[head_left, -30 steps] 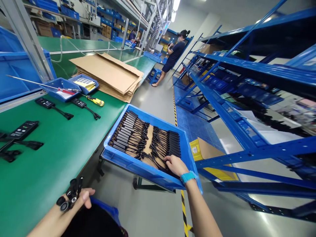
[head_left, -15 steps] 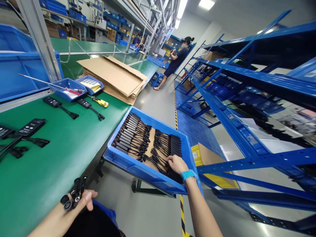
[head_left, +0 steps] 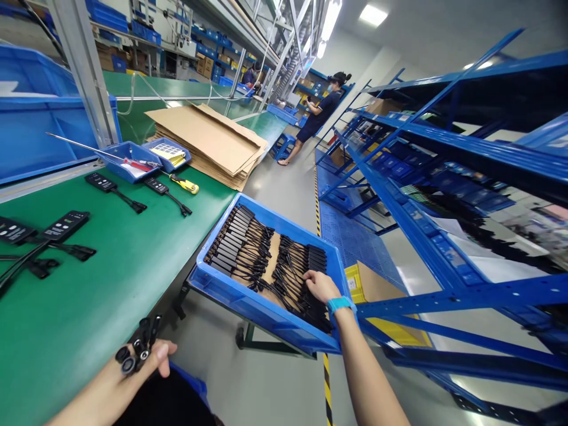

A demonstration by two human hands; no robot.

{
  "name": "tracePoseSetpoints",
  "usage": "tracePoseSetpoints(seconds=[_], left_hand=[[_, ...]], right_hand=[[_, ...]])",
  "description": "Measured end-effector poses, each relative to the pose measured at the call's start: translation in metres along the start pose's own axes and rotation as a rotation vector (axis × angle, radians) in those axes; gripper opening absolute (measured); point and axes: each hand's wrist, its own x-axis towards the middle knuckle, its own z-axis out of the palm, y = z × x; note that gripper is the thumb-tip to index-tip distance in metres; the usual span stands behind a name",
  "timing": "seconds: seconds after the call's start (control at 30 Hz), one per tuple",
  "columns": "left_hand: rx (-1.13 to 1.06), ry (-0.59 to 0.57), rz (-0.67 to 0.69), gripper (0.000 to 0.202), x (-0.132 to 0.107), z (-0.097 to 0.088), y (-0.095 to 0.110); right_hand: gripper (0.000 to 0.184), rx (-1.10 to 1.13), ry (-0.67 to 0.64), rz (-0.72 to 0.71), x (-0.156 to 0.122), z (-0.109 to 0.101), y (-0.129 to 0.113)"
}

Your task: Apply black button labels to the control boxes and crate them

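Observation:
My right hand [head_left: 320, 286], with a teal wristband, reaches into a blue tray [head_left: 248, 305] and its fingers rest curled on a row of black devices with cables [head_left: 310, 275]. A second row of the same black devices [head_left: 233, 239] lies along the tray's left side on a cardboard liner. My left hand [head_left: 148, 361] is closed round a bunch of black cable connectors [head_left: 137, 346] near the front edge of the green table [head_left: 102, 296].
Several black devices with cables [head_left: 66, 225] lie on the green table, with a yellow-handled screwdriver [head_left: 186, 185], small blue bins [head_left: 133, 160] and stacked cardboard [head_left: 208, 139]. Blue shelving [head_left: 444, 177] lines the right. A person [head_left: 322, 115] stands far down the aisle.
My right hand has slid a little farther up the right row of devices in the tray. The left hand keeps its hold on the connectors.

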Motion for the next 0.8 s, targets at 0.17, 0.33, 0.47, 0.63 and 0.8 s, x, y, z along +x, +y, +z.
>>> tracePoseSetpoints(seconds=[0.17,0.33,0.47,0.63,0.8], left_hand=[[0.013,-0.040,0.013,0.043,0.001,0.001,-0.005],[0.026,-0.059,0.014,0.045,0.002,0.001,-0.006],[0.024,-0.071,0.016,0.048,0.002,0.001,-0.005],[0.052,-0.071,0.019,0.050,0.001,0.001,-0.003],[0.075,-0.077,0.018,0.050,0.001,0.001,-0.002]], right_hand=[[0.028,-0.021,0.015,0.003,0.013,0.004,0.006],[0.023,-0.036,-0.024,-0.020,0.021,0.007,0.010],[0.026,-0.056,-0.002,-0.012,0.032,0.006,0.011],[0.030,-0.096,0.017,0.002,0.042,0.007,0.011],[0.025,-0.151,0.031,-0.074,0.043,0.002,0.010]])
